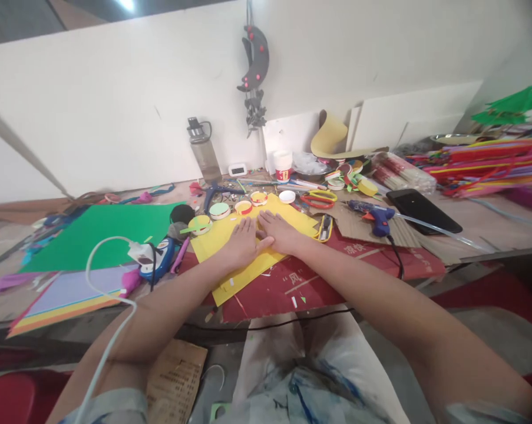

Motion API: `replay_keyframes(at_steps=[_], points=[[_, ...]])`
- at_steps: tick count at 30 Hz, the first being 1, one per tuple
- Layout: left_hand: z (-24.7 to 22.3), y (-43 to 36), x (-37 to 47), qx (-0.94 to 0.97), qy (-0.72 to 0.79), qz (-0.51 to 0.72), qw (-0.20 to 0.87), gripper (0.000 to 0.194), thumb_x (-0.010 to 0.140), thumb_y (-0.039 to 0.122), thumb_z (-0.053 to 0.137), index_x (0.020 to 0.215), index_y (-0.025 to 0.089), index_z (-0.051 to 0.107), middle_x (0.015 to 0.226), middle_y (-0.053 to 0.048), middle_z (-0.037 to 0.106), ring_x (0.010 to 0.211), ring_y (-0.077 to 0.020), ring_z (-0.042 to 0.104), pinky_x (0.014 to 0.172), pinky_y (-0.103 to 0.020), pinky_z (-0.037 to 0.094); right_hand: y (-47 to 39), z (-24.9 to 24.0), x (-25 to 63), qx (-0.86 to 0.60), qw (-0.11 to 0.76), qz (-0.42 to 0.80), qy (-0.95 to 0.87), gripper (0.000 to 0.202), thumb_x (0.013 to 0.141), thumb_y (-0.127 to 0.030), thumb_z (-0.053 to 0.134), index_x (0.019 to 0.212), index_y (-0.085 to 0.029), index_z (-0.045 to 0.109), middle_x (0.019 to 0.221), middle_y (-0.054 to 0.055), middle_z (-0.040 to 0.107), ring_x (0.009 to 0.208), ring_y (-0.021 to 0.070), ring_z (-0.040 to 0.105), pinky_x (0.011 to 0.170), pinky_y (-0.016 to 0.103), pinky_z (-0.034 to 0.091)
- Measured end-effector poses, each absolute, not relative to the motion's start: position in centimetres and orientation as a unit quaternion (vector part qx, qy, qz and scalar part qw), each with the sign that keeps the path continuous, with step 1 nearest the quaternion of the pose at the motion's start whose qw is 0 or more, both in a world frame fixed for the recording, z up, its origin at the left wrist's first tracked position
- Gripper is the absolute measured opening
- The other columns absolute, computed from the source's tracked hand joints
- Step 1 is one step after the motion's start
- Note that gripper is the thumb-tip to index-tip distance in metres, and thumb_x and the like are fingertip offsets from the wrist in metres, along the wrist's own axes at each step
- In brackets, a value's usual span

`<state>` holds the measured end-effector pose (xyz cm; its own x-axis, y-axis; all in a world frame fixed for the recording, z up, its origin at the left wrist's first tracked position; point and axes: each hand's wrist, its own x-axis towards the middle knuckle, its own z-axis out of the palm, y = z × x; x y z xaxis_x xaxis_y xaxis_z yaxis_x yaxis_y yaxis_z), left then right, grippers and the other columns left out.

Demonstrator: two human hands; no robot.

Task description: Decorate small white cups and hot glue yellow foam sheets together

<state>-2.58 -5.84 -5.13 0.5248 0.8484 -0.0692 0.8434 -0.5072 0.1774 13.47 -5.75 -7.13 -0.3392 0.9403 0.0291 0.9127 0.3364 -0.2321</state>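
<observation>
A yellow paper sheet (212, 242) lies on a red board (292, 282) at the middle of the table. My left hand (241, 242) rests flat on the sheet, palm down, fingers together and pointing away. My right hand (280, 231) lies flat beside it, and the two hands touch at the thumbs. Neither hand holds anything. Several round tape rings (243, 207) lie just beyond the fingertips along the sheet's far edge.
A green paper sheet (102, 232) and stacked coloured sheets (66, 297) lie at the left. A blue glue gun (376, 215), scissors (319, 199), a yellow utility knife (324, 228) and a black phone (422, 211) sit to the right. A water bottle (202, 152) stands by the wall.
</observation>
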Motion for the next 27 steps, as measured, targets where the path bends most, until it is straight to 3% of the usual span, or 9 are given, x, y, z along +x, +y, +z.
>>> replay_keyframes(at_steps=[3, 11, 18, 20, 23, 27], points=[[-5.4, -6.1, -2.6, 0.870, 0.485, -0.018, 0.084, 0.097, 0.101, 0.071, 0.027, 0.164, -0.003, 0.026, 0.173, -0.027, 0.018, 0.164, -0.0366, 0.012, 0.133, -0.049, 0.015, -5.7, -7.1, 13.7, -0.558, 0.073, 0.070, -0.824, 0.062, 0.109, -0.036, 0.035, 0.162, -0.004, 0.037, 0.172, 0.021, 0.028, 0.163, 0.0307, 0.024, 0.131, 0.050, 0.024], [-5.2, -5.7, -3.3, 0.882, 0.465, -0.024, 0.069, 0.104, 0.099, 0.078, 0.019, 0.163, -0.004, 0.028, 0.172, -0.030, 0.019, 0.163, -0.0392, 0.014, 0.132, -0.052, 0.019, -6.3, -6.6, 14.7, -0.584, 0.067, 0.076, -0.806, 0.070, 0.110, -0.050, 0.030, 0.164, -0.006, 0.034, 0.173, 0.018, 0.027, 0.163, 0.0304, 0.023, 0.131, 0.052, 0.022], [-5.5, -6.0, -3.3, 0.877, 0.475, -0.026, 0.061, 0.100, 0.102, 0.070, 0.021, 0.161, -0.011, 0.024, 0.171, -0.033, 0.016, 0.164, -0.0407, 0.011, 0.132, -0.052, 0.016, -6.4, -6.7, 14.7, -0.638, 0.078, 0.081, -0.762, 0.077, 0.109, -0.056, 0.028, 0.164, -0.002, 0.031, 0.174, 0.022, 0.025, 0.163, 0.0332, 0.022, 0.131, 0.051, 0.022], [-5.4, -6.0, -3.3, 0.877, 0.476, -0.028, 0.058, 0.098, 0.103, 0.068, 0.021, 0.162, -0.010, 0.023, 0.172, -0.032, 0.016, 0.164, -0.0398, 0.012, 0.132, -0.052, 0.016, -6.6, -6.8, 14.7, -0.662, 0.083, 0.062, -0.743, 0.080, 0.108, -0.056, 0.031, 0.161, 0.004, 0.033, 0.171, 0.027, 0.029, 0.162, 0.0360, 0.023, 0.131, 0.052, 0.018], [-4.6, -5.4, -3.7, 0.891, 0.447, -0.045, 0.065, 0.095, 0.104, 0.066, 0.024, 0.163, -0.009, 0.021, 0.173, -0.029, 0.014, 0.165, -0.0366, 0.010, 0.133, -0.050, 0.014, -6.8, -6.4, 15.3, -0.681, 0.138, -0.004, -0.719, 0.079, 0.107, -0.051, 0.036, 0.158, 0.010, 0.036, 0.169, 0.030, 0.031, 0.162, 0.0391, 0.022, 0.133, 0.055, 0.010], [-3.2, -3.9, -4.7, 0.928, 0.359, -0.056, 0.081, 0.085, 0.103, 0.060, 0.031, 0.167, 0.005, 0.024, 0.177, -0.014, 0.014, 0.166, -0.0280, 0.004, 0.135, -0.045, 0.005, -6.2, -5.3, 17.6, -0.658, 0.258, -0.025, -0.707, 0.071, 0.109, -0.047, 0.023, 0.160, 0.001, 0.038, 0.169, 0.024, 0.035, 0.162, 0.0357, 0.026, 0.131, 0.059, 0.019]])
